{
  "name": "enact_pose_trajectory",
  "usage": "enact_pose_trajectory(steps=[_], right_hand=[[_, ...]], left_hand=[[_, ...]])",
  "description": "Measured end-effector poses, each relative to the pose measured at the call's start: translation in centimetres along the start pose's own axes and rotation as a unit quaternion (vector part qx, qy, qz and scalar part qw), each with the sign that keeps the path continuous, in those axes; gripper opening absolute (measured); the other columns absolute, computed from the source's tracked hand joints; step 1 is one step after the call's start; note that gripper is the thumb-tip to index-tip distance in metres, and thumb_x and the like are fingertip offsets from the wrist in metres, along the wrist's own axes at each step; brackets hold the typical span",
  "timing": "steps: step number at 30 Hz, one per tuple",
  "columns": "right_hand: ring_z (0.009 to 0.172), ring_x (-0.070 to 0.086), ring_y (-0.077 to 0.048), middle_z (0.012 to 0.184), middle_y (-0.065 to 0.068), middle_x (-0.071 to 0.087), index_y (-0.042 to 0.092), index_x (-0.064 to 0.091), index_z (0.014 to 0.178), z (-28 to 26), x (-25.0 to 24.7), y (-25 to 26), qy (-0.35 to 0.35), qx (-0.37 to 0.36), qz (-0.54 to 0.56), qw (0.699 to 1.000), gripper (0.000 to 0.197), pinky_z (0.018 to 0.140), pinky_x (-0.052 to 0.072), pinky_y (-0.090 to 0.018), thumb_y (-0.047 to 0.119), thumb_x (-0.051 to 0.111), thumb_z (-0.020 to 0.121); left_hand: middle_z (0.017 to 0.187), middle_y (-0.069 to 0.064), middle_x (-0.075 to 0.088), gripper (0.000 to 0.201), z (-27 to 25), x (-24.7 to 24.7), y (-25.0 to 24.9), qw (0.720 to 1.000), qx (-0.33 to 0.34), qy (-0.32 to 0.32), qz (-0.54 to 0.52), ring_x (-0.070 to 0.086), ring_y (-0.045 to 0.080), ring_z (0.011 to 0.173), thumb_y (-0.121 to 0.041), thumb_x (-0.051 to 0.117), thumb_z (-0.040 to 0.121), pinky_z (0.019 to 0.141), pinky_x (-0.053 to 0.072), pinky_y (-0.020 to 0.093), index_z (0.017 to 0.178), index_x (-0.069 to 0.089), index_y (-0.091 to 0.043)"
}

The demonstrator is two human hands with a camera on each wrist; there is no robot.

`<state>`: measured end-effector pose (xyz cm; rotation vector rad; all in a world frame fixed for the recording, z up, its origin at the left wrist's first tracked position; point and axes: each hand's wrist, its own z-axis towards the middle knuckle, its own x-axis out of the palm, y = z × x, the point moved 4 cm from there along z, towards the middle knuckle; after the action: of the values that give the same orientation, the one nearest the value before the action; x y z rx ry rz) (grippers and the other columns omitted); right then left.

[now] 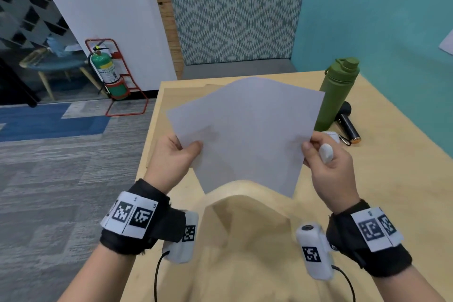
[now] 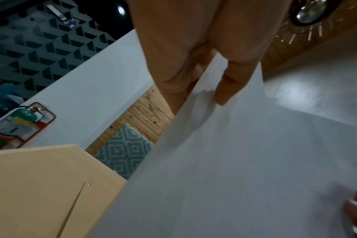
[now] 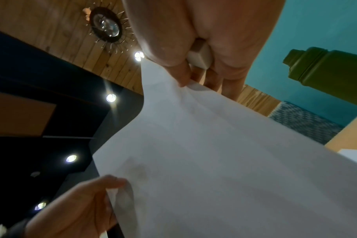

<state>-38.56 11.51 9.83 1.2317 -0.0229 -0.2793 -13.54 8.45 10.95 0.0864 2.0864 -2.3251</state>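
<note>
A booth with a teal wall, pine boarding and a zigzag-patterned seat cushion (image 1: 235, 17) surrounds a pale wooden desk (image 1: 392, 179). A green fire extinguisher (image 1: 107, 73) stands in a red frame on the floor to the left.

The white paper (image 1: 247, 135) is held up in the air over the middle of the desk, tilted towards the person. Its outline shows more corners than one flat sheet would, so it may be two sheets fanned; I cannot tell.

The left hand (image 1: 171, 157) pinches the left edge, thumb on the near face and fingers curled behind. The right hand (image 1: 331, 167) pinches the right edge in the same way. It also has a small white object (image 3: 200, 56) tucked among its fingers, and what that is cannot be made out.

The paper should handle as very light, thin and floppy. The right wrist view shows it buckling at the pinch. It will likely crease or tear if pulled unevenly and sag if held by one corner, so opposite edges near the middle, as here, look like the safest hold.

A green water bottle (image 1: 335, 95) stands at the desk's far right with a black cylinder (image 1: 346, 122) lying beside it.
</note>
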Motion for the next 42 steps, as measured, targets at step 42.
enact_pose_trajectory(steps=[42], right_hand=[[0.054,0.047,-0.007,0.064,0.004,0.052,0.009,0.064,0.080,-4.0,-1.9,-9.0,-0.020,0.294,-0.069,0.953,0.010,0.052,0.037,-0.019,0.012,0.057,0.087]], left_hand=[[0.090,0.002,0.075,0.010,-5.9,-1.3,12.5,0.961,-0.274,0.003,0.036,0.071,0.018,0.080,-0.008,0.057,0.092,0.075,0.057,0.031,0.096,0.066,-0.011]])
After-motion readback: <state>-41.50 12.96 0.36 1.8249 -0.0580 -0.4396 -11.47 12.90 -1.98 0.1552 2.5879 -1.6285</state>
